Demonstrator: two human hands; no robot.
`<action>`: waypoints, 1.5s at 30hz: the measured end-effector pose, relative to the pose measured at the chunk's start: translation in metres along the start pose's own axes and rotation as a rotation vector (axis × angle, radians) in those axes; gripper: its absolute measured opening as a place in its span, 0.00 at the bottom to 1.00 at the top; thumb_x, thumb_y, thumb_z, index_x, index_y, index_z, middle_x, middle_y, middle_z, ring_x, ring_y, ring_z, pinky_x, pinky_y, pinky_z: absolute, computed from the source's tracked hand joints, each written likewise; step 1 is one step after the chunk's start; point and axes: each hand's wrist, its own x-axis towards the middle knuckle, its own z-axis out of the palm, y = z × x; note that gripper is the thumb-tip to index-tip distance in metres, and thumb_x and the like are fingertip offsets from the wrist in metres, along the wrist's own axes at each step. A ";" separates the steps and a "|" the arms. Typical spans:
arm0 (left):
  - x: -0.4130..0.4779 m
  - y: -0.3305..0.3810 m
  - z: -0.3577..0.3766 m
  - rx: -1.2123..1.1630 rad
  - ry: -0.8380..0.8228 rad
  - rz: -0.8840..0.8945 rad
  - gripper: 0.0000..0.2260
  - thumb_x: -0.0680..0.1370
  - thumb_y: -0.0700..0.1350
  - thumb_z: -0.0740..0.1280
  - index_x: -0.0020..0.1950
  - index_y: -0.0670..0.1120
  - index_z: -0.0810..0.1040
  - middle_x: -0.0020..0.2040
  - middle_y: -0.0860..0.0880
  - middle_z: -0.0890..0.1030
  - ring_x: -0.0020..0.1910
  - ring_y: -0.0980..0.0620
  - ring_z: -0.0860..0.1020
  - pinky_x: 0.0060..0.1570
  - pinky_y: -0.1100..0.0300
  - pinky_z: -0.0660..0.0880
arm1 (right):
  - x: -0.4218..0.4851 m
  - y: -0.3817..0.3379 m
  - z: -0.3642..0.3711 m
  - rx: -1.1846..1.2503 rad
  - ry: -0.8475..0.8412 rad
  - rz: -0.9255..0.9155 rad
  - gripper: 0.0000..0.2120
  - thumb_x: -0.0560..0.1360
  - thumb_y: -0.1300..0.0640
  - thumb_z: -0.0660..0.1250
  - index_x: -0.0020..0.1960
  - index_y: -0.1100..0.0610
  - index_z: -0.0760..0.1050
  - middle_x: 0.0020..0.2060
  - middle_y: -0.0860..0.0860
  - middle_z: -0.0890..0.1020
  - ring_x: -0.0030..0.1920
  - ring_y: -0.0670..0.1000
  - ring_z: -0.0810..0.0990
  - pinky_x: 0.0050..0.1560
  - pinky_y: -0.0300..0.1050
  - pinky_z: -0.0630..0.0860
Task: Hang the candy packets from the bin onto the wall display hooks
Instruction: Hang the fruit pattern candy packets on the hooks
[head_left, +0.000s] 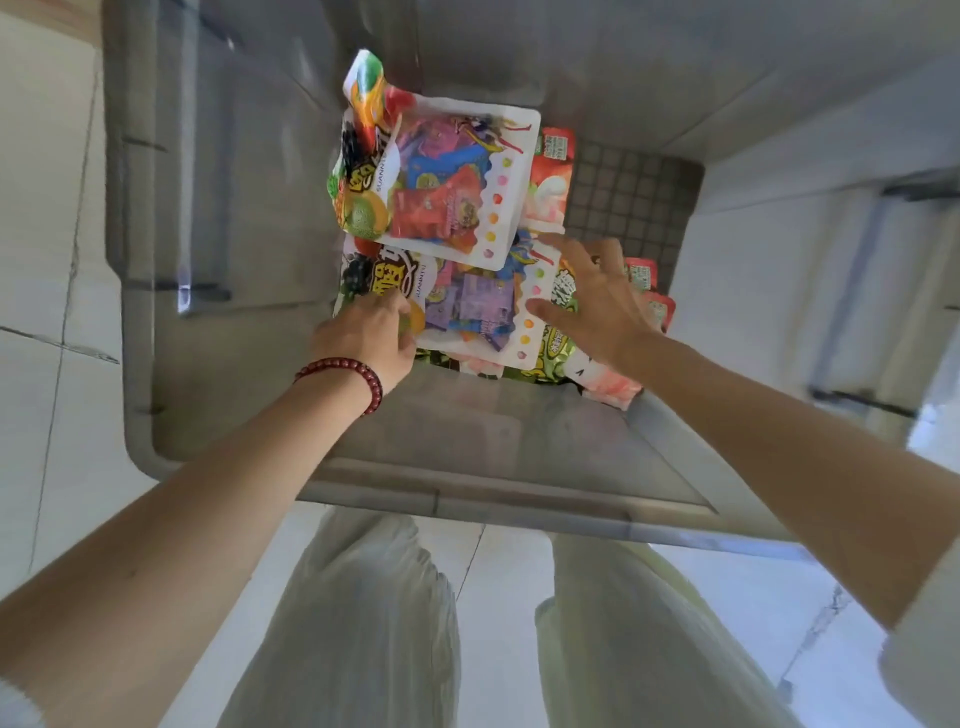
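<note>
Hazard: my left hand (366, 332) curls onto the near-left edge of the fruit-print packet (387, 280); I cannot tell whether it actually pinches. A lift from here may drag the overlapping clear-window candy packet (467, 306) just right of it and shift the pile in the grey bin (467, 496). My right hand (589, 304) is spread, fingers apart, over that packet's right edge. The packet lies flat, its long axis running away from me and its dotted strip toward my right hand. No hang hole is discernible.
</note>
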 end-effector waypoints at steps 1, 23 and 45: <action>0.001 -0.005 0.002 -0.021 0.002 -0.013 0.14 0.78 0.48 0.60 0.64 0.51 0.70 0.62 0.50 0.75 0.57 0.47 0.75 0.47 0.54 0.71 | 0.006 -0.006 0.006 0.062 0.009 0.025 0.29 0.75 0.45 0.65 0.73 0.44 0.57 0.67 0.56 0.61 0.51 0.56 0.77 0.48 0.50 0.77; 0.008 -0.024 -0.012 -0.280 0.066 -0.103 0.13 0.78 0.53 0.60 0.61 0.52 0.73 0.61 0.51 0.75 0.57 0.49 0.75 0.50 0.54 0.73 | 0.053 -0.054 0.041 0.608 0.267 0.549 0.09 0.70 0.50 0.73 0.47 0.52 0.80 0.61 0.55 0.62 0.57 0.55 0.72 0.59 0.48 0.74; 0.012 0.012 0.006 -0.174 -0.077 -0.165 0.15 0.79 0.53 0.60 0.63 0.50 0.71 0.62 0.48 0.74 0.59 0.47 0.75 0.52 0.52 0.74 | 0.013 0.024 -0.006 0.258 0.001 0.710 0.23 0.74 0.51 0.69 0.64 0.60 0.71 0.64 0.59 0.72 0.64 0.58 0.72 0.60 0.48 0.70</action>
